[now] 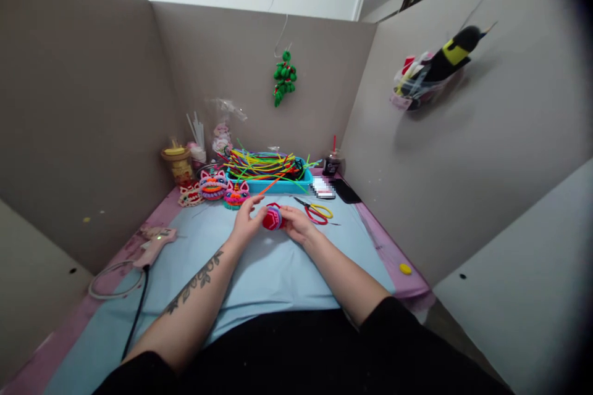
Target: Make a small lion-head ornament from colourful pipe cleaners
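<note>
Between my two hands is a small rounded pipe-cleaner piece (272, 218) in red, pink and purple, held above the blue cloth. My left hand (248, 220) has its thumb against the left side of the piece, its fingers curled behind. My right hand (299, 224) pinches the right edge. An orange pipe cleaner (274, 185) slants up from beside my left fingertips toward the tray; whether the fingers hold it I cannot tell. Scissors (319, 212) with one red and one yellow handle lie to the right of my right hand.
A blue tray (271, 187) of colourful pipe cleaners stands at the back. Several pipe-cleaner animal faces (213, 185) sit left of it. A pink glue gun (155, 248) with a cord lies left. A black phone (345, 191) and dark drink cup (332, 164) are right. Grey panels enclose the table.
</note>
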Available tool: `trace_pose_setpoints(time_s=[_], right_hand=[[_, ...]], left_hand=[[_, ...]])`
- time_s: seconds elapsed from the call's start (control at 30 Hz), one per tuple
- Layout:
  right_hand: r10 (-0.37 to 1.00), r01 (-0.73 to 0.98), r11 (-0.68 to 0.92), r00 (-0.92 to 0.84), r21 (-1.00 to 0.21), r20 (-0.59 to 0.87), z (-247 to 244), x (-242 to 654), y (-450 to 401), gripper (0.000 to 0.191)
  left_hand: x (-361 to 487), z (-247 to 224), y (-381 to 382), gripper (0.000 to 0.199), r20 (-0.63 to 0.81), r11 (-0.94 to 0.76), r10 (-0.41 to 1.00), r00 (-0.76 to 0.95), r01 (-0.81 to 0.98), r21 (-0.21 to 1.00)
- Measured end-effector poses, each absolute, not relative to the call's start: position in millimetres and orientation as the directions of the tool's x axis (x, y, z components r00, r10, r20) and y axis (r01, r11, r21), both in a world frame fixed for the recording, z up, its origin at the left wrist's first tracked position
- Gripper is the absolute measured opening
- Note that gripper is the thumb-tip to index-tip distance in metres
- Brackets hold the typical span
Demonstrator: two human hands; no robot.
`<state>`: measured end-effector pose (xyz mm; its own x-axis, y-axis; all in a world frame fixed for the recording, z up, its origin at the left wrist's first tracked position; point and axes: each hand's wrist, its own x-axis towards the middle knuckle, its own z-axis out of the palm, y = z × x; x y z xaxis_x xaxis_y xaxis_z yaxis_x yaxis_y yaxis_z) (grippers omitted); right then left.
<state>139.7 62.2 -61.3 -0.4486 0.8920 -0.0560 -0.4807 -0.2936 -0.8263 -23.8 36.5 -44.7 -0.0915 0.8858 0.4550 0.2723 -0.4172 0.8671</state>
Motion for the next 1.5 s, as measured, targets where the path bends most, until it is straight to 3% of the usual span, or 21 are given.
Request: trace_pose_setpoints(time_s=[0.07,0.17,0.6,0.83,1.17,1.4,1.5], right_hand=[[0.913,-0.514,-0.269,-0.405,-0.814,-0.046,-63,140,65,0.031],[0.919,-0.531,-0.244,-0.395,-0.811,-0.018,-63,140,66,0.029],[0.865,-0.508,-0.220,-0.496,-0.833,0.074,-50,138,51,0.031],[0.883,-0.504,-0.260,-0.470,-0.824,0.009,-52,139,54,0.029],[0.877,-0.479,-0.178,-0.473,-0.859,0.082,-53,139,52,0.033],[0.890,-0.510,-0.169,-0.447,-0.844,0.092,-54,135,53,0.034],[0.903,-0.557,-0.201,-0.424,-0.806,0.067,-55,135,56,0.031]], left_hand=[[-24,-45,33,0.054,0.561,-0.532,0.825,0.063,0.421,0.735],[-23,-47,30,0.059,0.582,-0.619,0.777,0.241,0.465,0.634],[-25,-47,32,0.044,0.525,-0.535,0.836,0.159,0.450,0.715],[-26,-42,33,0.048,0.573,-0.630,0.775,0.266,0.405,0.663],[-24,-46,31,0.051,0.431,-0.498,0.852,0.298,0.202,0.843],[-22,-48,32,0.051,0.456,-0.530,0.841,0.290,0.279,0.801],[-22,-51,34,0.062,0.528,-0.588,0.809,0.259,0.335,0.736]])
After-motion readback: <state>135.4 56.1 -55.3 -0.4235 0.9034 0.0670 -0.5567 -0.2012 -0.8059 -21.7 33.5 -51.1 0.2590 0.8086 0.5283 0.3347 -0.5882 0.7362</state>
